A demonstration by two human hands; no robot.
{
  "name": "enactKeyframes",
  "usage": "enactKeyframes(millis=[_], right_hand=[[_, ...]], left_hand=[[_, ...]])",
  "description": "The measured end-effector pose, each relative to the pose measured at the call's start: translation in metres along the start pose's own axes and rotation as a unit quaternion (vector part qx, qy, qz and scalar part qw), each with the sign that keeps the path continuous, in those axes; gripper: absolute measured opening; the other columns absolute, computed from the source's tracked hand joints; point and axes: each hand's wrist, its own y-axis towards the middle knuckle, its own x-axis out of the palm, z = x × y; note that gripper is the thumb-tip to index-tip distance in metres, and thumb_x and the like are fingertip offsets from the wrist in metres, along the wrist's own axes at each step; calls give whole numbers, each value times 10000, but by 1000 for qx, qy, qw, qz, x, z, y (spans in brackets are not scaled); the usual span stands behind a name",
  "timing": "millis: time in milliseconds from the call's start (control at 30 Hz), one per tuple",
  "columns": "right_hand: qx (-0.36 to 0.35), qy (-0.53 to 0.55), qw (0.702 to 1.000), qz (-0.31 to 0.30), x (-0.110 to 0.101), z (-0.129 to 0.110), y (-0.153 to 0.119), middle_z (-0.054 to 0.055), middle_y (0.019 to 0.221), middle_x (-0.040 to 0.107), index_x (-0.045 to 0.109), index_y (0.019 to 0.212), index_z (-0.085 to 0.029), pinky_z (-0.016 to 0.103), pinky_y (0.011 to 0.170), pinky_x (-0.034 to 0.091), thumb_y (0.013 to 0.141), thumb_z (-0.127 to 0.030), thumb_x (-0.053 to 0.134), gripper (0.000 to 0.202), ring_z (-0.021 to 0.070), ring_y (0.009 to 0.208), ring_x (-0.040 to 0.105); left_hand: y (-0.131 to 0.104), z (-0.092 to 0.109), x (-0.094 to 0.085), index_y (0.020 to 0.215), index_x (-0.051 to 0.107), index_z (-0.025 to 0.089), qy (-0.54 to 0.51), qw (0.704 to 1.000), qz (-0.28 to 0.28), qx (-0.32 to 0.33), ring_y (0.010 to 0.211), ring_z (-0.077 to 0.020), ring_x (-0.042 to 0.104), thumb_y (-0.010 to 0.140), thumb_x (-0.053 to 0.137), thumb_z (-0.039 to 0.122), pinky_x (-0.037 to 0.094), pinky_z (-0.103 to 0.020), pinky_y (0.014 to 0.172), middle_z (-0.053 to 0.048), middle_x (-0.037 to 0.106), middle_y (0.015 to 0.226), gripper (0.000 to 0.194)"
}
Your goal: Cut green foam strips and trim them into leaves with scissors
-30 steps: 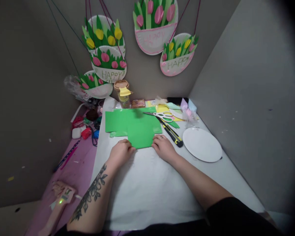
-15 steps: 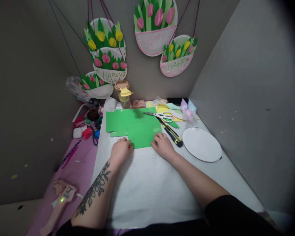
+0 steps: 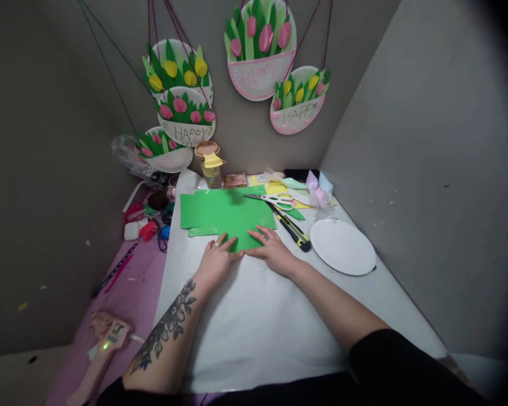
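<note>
Several green paper sheets (image 3: 237,211) lie overlapping on the white-covered table. My left hand (image 3: 220,256) rests with fingers spread on the lower left part of the front sheet. On that sheet's lower right part lies my right hand (image 3: 271,248), its fingers also spread, and the two thumbs nearly meet at the near edge. White-handled scissors (image 3: 277,199) rest at the right of the green sheets, their blades over the paper. Just beyond my right hand a yellow and black cutter (image 3: 294,231) lies slanted.
At the right lies a white paper plate (image 3: 342,247). A lidded cup (image 3: 211,169) stands at the back. Plates with paper tulips (image 3: 260,62) hang on the wall. A pink glue gun (image 3: 105,344) lies at the left front, with small items (image 3: 148,228) behind it.
Both hands have moved inward over the front green sheet, and their fingers have gone from curled at its sides to spread flat on it. The view has shifted slightly.
</note>
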Motion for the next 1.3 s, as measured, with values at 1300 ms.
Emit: enactKeyframes(millis=[1300], right_hand=[[306,-118,940,99,-45,33,-35,99,1013,677,591,1205,-193,348,801,417,819,-233,542,392,266,936,572]], left_hand=[[-4,-19,-5,874,636,195,33,991,61,-116,894,-235,558,887,416,173,384,-329,774,-80,642,868,222]])
